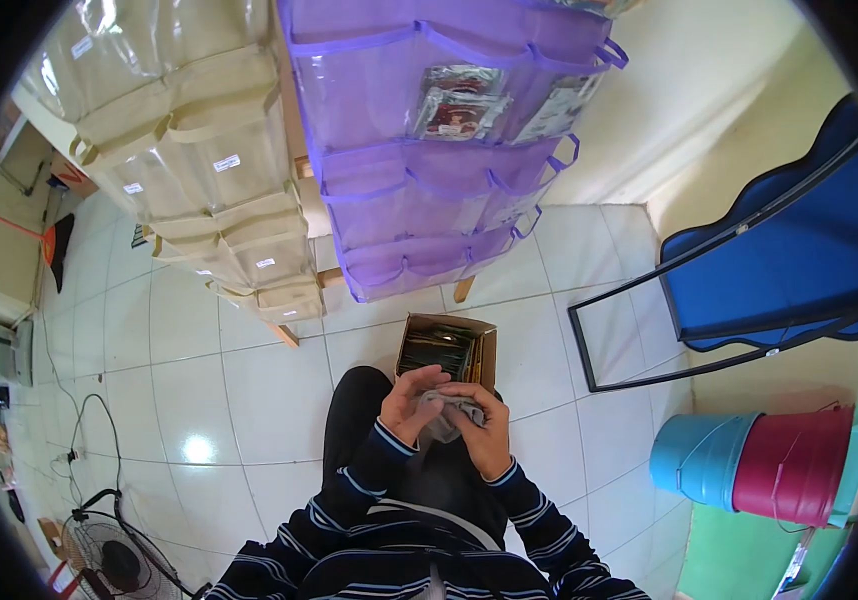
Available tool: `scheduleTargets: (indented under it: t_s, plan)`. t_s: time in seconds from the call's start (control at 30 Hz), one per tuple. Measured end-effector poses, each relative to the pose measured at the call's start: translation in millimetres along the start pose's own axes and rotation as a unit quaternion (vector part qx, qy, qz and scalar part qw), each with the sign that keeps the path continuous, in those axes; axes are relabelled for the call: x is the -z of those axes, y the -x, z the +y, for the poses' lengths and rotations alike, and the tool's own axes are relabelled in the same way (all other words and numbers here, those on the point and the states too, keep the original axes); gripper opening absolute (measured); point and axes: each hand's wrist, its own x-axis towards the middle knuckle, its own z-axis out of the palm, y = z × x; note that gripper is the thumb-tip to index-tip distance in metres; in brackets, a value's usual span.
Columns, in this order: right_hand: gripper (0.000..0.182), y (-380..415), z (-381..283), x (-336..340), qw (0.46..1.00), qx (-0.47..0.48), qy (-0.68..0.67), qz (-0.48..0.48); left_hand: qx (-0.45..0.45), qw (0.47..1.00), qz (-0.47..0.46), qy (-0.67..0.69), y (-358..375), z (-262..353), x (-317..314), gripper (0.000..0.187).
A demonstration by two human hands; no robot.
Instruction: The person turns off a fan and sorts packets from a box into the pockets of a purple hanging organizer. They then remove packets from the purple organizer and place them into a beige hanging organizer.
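In front of my lap, a crumpled, thin grey piece (442,428), like cloth or soft plastic, is bunched between my hands. My right hand (486,432) grips it, with the fingers curled over its top. From the other side, my left hand (407,408) has its thumb on it and its fingers bent above. Just beyond my fingers, an uncovered cardboard box (487,352) sits on the floor. Inside the box stands a row of flat dark packets (434,350) with some yellow edges.
A purple hanging organizer (369,110) with packets (459,115) in its clear pockets hangs ahead, beside a beige one (189,120). A blue board with a black frame (779,240) leans at right, above blue (699,460) and red buckets (784,465). A fan (119,565) stands lower left.
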Motion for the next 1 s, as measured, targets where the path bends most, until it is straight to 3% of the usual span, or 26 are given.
scheduleTargets:
  t_s: [0.07,0.2,0.23,0.3,0.33,0.4,0.43,0.5,0.57,0.63,0.7,0.77,0.8,0.87,1.0]
  plan:
    - [0.017,-0.5,1.0,0.6,0.999,0.003,-0.020,0.027,-0.043,0.985,-0.020,-0.167,-2.4,4.4,-4.0,0.038]
    - [0.004,-4.0,7.5,19.1,0.992,-0.019,-0.076,0.101,0.022,0.973,-0.033,-0.225,-5.4,12.2,-13.1,0.041]
    - [0.003,-6.1,12.9,27.0,0.983,-0.013,-0.142,0.114,-0.038,0.925,-0.032,-0.376,-7.1,10.7,-11.7,0.042]
    - [0.010,-11.0,17.9,40.7,0.961,-0.027,-0.241,0.134,-0.123,0.767,-0.040,-0.628,-5.1,4.6,-10.4,0.050]
    - [0.014,-16.0,18.9,46.9,0.950,-0.045,-0.274,0.142,-0.109,0.770,-0.035,-0.628,-2.4,-5.0,-3.7,0.050]
    - [0.017,-27.2,18.5,60.7,0.981,-0.069,-0.090,0.159,-0.058,0.590,-0.136,-0.794,7.5,-31.5,12.0,0.057]
    - [0.017,-33.3,22.1,69.4,0.982,-0.078,-0.087,0.151,-0.027,0.568,-0.144,-0.810,13.4,-41.0,14.1,0.063]
    - [0.010,-45.7,26.8,78.4,0.982,-0.030,0.147,0.111,-0.029,0.564,-0.140,-0.814,19.2,-45.5,14.8,0.064]
    - [0.008,-56.2,20.7,69.3,0.980,0.003,0.190,0.064,-0.035,0.557,-0.140,-0.818,25.9,-47.6,14.7,0.065]
    - [0.021,-65.9,29.5,56.8,0.960,0.076,0.267,-0.035,0.004,0.564,-0.165,-0.809,32.8,-48.3,14.2,0.067]
    - [0.021,-66.4,56.3,39.3,0.915,0.072,0.379,-0.122,0.024,0.572,-0.170,-0.802,44.2,-60.6,21.1,0.069]
    - [0.020,-62.5,66.1,16.7,0.823,0.007,0.540,-0.179,0.042,0.578,-0.175,-0.796,51.6,-73.4,32.7,0.071]
    - [0.020,-63.5,78.8,10.1,0.822,0.007,0.540,-0.180,0.035,0.572,-0.186,-0.798,53.3,-77.4,38.5,0.072]
    - [0.021,-67.7,102.5,0.6,0.772,-0.029,0.598,-0.215,0.028,0.568,-0.196,-0.799,55.5,-83.3,44.2,0.074]
    - [0.023,-73.7,105.1,11.2,0.809,-0.009,0.566,-0.157,0.017,0.578,-0.181,-0.795,54.1,-83.0,44.7,0.072]
